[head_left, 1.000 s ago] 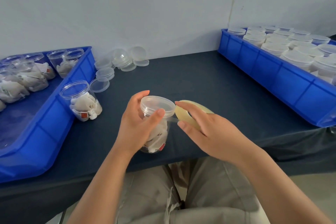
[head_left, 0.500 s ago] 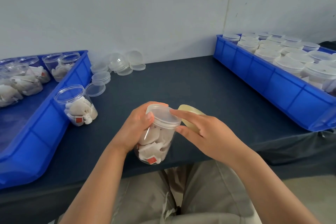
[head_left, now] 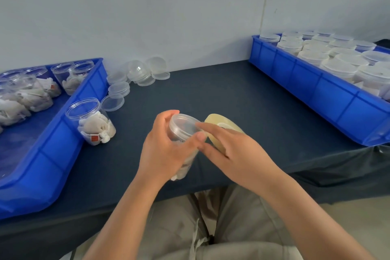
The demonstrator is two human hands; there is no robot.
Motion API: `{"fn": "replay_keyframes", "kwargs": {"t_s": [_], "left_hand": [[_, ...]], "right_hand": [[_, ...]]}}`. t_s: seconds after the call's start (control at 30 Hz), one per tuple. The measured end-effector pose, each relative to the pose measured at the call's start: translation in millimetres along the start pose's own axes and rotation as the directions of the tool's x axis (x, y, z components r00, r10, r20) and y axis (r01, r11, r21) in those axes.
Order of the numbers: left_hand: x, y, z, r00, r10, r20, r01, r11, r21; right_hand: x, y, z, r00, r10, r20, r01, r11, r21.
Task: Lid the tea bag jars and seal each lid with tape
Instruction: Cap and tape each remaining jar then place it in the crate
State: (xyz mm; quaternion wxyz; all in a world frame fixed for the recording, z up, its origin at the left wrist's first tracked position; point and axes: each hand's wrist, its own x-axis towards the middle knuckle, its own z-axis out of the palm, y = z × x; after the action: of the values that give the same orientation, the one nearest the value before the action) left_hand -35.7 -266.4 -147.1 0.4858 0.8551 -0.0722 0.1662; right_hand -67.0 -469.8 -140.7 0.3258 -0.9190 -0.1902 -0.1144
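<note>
place: small hand-packing station, workshop sort.
grounds: plain desk (head_left: 232, 95) under dark cloth, pushed against a bare pale wall (head_left: 168, 6).
right blue crate (head_left: 329, 99), long, filled with rows of lidded jars (head_left: 312, 58).
left blue crate (head_left: 48, 158), holding open jars of tea bags (head_left: 71, 78).
loose clear lids (head_left: 139, 74), stacked and scattered by the wall.
single open jar (head_left: 92, 122) of tea bags standing on the desk just beside the left blue crate.
roll of clear tape (head_left: 217, 121) in the right hand (head_left: 240, 154) of a seated person; capped jar (head_left: 183, 126) in the grip of the left hand (head_left: 162, 154).
</note>
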Motion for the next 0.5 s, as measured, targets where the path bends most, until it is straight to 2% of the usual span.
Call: {"fn": "replay_keyframes", "kwargs": {"t_s": [0.1, 0.17, 0.37, 0.5], "left_hand": [[4.3, -5.6, -6.1, 0.999, -0.033, -0.034, 0.029, 0.996, -0.090], [6.8, -10.9, -11.8, 1.000, -0.015, -0.021, 0.012, 0.989, -0.145], [11.2, -35.5, -18.6, 0.988, 0.056, 0.145, -0.008, 0.951, -0.310], [14.1, -38.9, -11.5, 0.945, 0.102, 0.311, 0.028, 0.921, -0.388]], "right_hand": [[-0.8, 7.8, -4.1, 0.993, 0.022, 0.116, -0.035, 0.994, 0.107], [-1.3, 11.9, -4.7, 0.985, 0.037, 0.171, -0.054, 0.994, 0.095], [3.3, 16.1, -16.2, 0.983, 0.025, 0.182, -0.023, 1.000, -0.010], [5.0, 11.2, -16.0, 0.987, 0.019, 0.157, -0.012, 0.999, -0.048]]}}
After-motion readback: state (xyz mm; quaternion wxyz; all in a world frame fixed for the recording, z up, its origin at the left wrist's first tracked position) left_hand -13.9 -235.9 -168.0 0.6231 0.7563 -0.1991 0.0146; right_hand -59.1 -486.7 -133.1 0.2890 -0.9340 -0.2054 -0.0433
